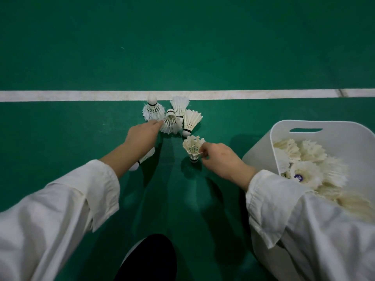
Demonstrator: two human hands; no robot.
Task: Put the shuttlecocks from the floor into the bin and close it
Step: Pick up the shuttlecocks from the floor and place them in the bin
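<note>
Shuttlecocks (176, 116) cluster on the floor (81, 128) just ahead of the left hand (142, 134), fingers (157, 123) stretched out touching the nearest, nothing gripped yet. Right hand (221, 159) pinches one shuttlecock (193, 148) cork-down, ready for carrying; the bin (304, 126), already well filled, waits uncovered just right of it.

dim, soft multiple shadows, wide-angle edge distortion
</note>
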